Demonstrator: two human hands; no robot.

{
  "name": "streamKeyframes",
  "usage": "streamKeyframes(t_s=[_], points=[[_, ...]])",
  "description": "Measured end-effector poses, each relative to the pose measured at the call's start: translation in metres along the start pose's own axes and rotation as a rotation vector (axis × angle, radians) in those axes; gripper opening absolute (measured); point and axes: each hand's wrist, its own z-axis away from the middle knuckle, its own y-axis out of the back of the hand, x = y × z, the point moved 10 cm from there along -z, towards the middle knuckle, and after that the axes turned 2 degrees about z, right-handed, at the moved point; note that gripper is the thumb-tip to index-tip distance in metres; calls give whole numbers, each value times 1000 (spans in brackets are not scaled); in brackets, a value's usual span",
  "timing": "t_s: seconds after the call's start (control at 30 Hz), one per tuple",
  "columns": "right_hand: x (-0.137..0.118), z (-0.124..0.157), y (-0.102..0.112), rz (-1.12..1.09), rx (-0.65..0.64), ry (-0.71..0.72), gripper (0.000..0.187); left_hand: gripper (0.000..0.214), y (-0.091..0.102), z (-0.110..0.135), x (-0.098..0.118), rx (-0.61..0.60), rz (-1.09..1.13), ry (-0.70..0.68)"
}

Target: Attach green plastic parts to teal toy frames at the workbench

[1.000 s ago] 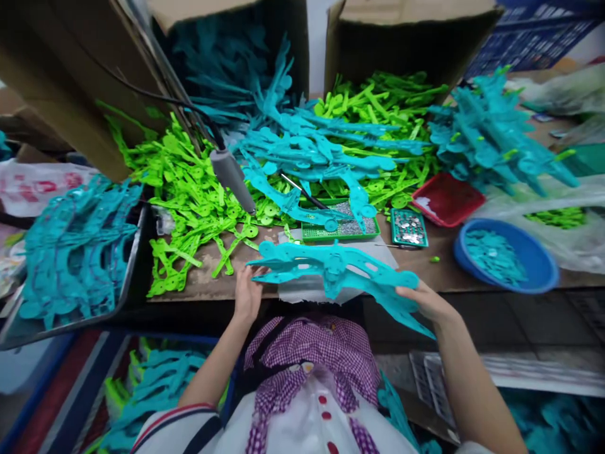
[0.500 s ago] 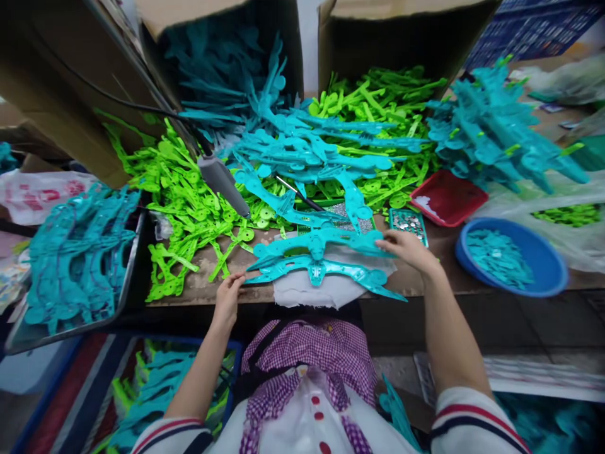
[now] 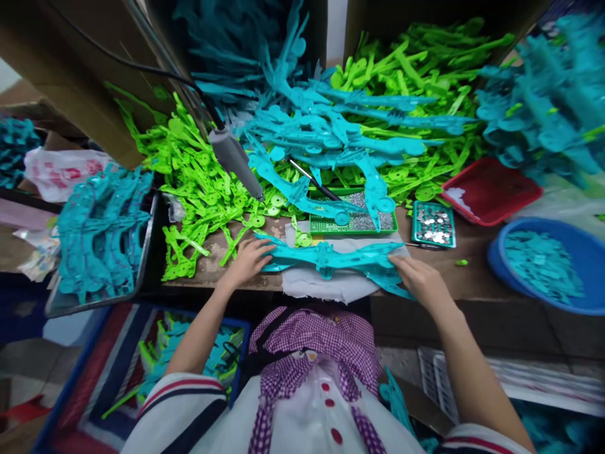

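Note:
A long teal plastic part with pointed arms lies across a white cloth at the table's front edge. It seems to be two such pieces, one against the other. My left hand is closed around its left end, the fingers laid over the top. At the opposite end my right hand grips the tips between thumb and fingers. Just behind the part stands a green tray of small metal pieces. A grey electric screwdriver hangs point down above the green parts, touched by neither hand.
Heaps of lime-green parts and teal parts fill the back. To the right are a teal dish of metal discs, a red tray and a blue bowl. A metal tray of teal parts stands left.
The two teal pieces, which lay one in front of the other, now overlap closely. Both hands have taken a fuller hold of the ends. The camera view has shifted.

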Motion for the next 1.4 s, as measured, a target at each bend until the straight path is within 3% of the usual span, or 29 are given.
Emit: streamKeyframes(t_s=[0.07, 0.13, 0.27, 0.33, 0.43, 0.53, 0.7, 0.8, 0.9, 1.0, 1.1, 1.17, 1.27, 1.4], points=[[-2, 9, -1, 33, -8, 7, 42, 29, -10, 0, -1, -26, -32, -31], [3, 7, 16, 20, 50, -46, 44, 29, -15, 2, -1, -6, -45, -40], [48, -38, 65, 126, 244, -310, 45, 28, -10, 10, 3, 85, -70, -36], [76, -71, 68, 235, 230, -409, 41, 26, 1, 16, 11, 162, -84, -37], [96, -108, 50, 352, 172, -370, 36, 24, 18, 26, 36, 265, -55, -55], [96, -120, 25, 430, 128, -281, 33, 22, 12, 24, 83, 193, 44, -125], [97, -120, 7, 460, 49, -280, 33, 22, -42, -18, 219, -268, 266, -484], [90, -118, -5, 449, -92, -209, 34, 23, -68, -72, 289, -357, 301, -669], [82, -107, -10, 449, -128, -165, 32, 25, -110, -138, 332, -405, 50, -788], [78, -97, -8, 442, -69, -177, 32, 24, -162, -205, 338, -450, -305, -701], [74, -92, -6, 447, -41, -163, 32, 26, -201, -247, 333, -478, -465, -595], [68, -88, 0, 439, -25, -136, 30, 26, -218, -260, 332, -474, -489, -578], [62, -69, 29, 320, 119, -176, 26, 28, -235, -271, 330, -463, -552, -567], [62, -19, 68, -141, 315, -322, 33, 42, -250, -281, 326, -441, -581, -579]])
